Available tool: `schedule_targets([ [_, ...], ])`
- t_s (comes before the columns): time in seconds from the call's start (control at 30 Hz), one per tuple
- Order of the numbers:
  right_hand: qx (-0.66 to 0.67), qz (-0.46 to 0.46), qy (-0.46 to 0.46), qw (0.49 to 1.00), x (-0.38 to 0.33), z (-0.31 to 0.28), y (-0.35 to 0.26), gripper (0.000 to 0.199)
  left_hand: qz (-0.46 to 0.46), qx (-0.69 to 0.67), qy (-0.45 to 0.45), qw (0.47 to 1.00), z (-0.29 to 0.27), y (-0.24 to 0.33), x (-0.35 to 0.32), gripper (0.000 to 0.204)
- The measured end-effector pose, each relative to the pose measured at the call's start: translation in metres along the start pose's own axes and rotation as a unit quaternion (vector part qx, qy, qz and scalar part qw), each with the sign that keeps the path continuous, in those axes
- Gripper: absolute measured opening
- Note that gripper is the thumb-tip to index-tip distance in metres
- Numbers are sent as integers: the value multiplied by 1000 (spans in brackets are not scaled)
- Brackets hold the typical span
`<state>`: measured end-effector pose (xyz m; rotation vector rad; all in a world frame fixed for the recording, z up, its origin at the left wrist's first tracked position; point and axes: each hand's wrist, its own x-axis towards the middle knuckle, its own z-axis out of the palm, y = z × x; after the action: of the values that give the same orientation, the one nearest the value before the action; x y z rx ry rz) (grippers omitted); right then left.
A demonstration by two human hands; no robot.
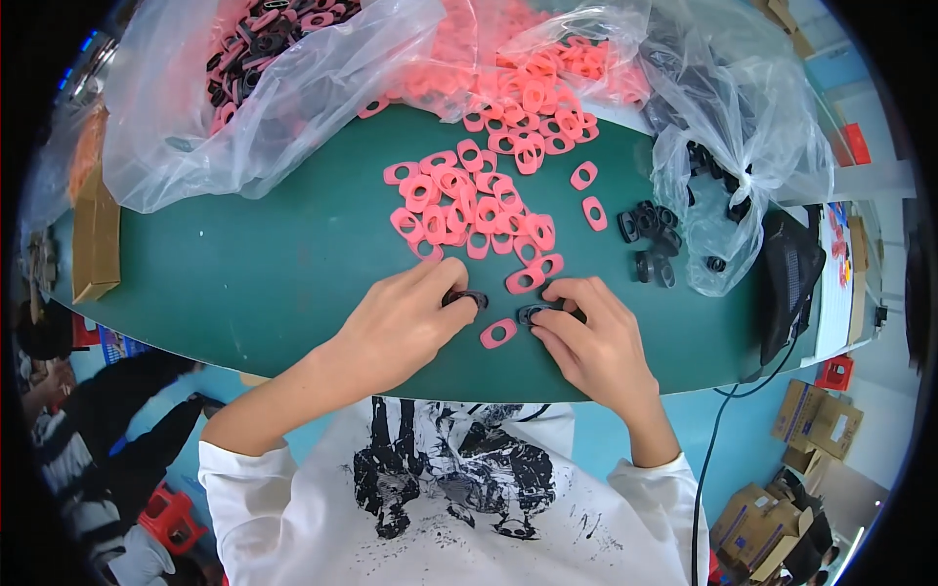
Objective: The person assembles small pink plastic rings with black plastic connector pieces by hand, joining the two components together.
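My left hand (403,319) is closed in a pinch on a small black plastic piece (476,299), partly hidden by the fingers. Across from it, my right hand (598,339) grips another small black plastic piece (529,313) between thumb and fingertips, low over the table. A single pink oval ring piece (498,333) lies between the two hands. Just beyond the fingers are more pink ring pieces (525,280), part of a loose pile (457,200) of flat pink pieces with a hole in each. Several black pieces (649,223) lie to the right.
Clear plastic bags of pink pieces (586,61) and mixed black-and-pink pieces (256,54) line the far edge of the green table (244,264). A knotted clear bag (728,210) with black parts sits at right, beside a black object (788,278). A cardboard box (96,234) stands at left.
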<state>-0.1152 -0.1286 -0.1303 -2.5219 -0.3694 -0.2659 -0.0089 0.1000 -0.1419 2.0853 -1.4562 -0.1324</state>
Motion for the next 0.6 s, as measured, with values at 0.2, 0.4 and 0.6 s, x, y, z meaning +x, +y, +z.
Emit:
schedule_targets([
  [0.2, 19, -97, 32, 995, 2, 1, -10, 23, 6, 12, 2, 1000, -3, 1, -2, 18],
  [0.4, 5, -110, -9, 994, 6, 17, -8, 23, 14, -2, -9, 1000, -4, -6, 1, 17],
  [0.6, -7, -137, -57, 989, 8, 11, -6, 22, -12, 7, 44, 999, -2, 1, 0, 18],
])
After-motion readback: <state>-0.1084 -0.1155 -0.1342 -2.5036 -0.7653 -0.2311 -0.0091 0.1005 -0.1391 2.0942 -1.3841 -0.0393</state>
